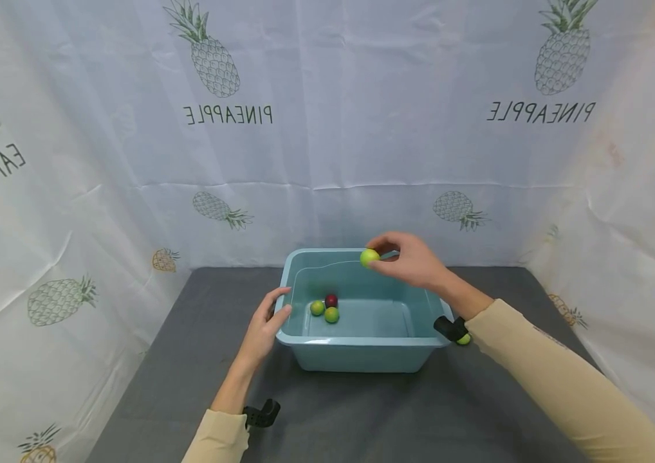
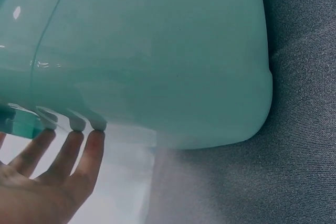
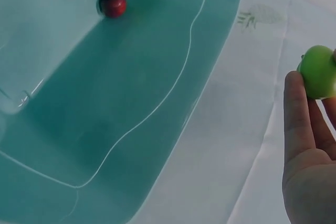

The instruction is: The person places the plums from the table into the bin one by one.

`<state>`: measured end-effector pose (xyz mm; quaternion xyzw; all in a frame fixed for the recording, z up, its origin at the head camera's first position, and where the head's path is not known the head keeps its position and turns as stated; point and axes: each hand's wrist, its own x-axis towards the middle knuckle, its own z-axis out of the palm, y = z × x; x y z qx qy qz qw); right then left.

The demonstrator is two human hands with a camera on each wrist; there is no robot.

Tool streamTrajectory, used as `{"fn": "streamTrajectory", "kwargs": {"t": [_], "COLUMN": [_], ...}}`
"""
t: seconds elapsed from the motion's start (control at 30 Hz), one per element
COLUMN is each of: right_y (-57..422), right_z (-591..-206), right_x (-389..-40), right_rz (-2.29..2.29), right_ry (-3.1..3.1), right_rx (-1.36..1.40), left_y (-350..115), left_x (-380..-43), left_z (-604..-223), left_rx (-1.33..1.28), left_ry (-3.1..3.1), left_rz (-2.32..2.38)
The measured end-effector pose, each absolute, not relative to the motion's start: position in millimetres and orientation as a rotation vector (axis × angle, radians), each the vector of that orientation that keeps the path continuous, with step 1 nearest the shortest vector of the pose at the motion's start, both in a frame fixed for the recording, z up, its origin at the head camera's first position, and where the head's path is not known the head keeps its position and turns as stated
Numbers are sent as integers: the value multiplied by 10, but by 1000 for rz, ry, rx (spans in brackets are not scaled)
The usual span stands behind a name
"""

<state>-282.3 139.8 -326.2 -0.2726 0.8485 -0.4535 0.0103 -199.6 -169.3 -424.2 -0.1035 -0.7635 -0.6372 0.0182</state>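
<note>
My right hand [image 1: 411, 260] pinches a small round green fruit [image 1: 369, 258] between thumb and fingers, above the back rim of a light blue plastic tub [image 1: 362, 342]. In the right wrist view the same green fruit [image 3: 318, 72] sits at the fingertips. My left hand [image 1: 260, 331] touches the left side of the tub. Its fingertips rest against the outer wall in the left wrist view, fingers [image 2: 89, 156] nearly straight. Inside the tub, toward its left, lie two green fruits [image 1: 331, 314] and one dark red fruit [image 1: 331, 300], close together.
Another green fruit [image 1: 464, 339] lies on the dark grey tabletop [image 1: 212, 321] right of the tub, partly hidden by the black right wrist strap [image 1: 451, 328]. A white curtain [image 1: 362, 128] with pineapple prints hangs behind and at both sides.
</note>
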Motion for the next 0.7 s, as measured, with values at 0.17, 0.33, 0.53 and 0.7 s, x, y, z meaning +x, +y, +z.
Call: {"fn": "streamTrajectory", "kwargs": {"t": [0.17, 0.33, 0.53, 0.7], "right_y": [1297, 1206, 1086, 985], "right_z": [-3280, -3300, -3370, -3398], "right_x": [-2878, -2920, -3005, -3081], "right_rz": [-1404, -1395, -1391, -1368], "right_ry": [2635, 2634, 2625, 2621], "right_rx": [-883, -903, -933, -886], "left_y": [-1695, -1711, -1747, -1738], "left_x": [-1992, -2056, -2142, -2114], "left_z": [-4232, -4362, -4546, -4455], "left_rx": [-331, -318, -298, -302], "left_ry": [-2374, -2355, -2328, -2338], "left_rz": [-1977, -1963, -1953, -1990]}}
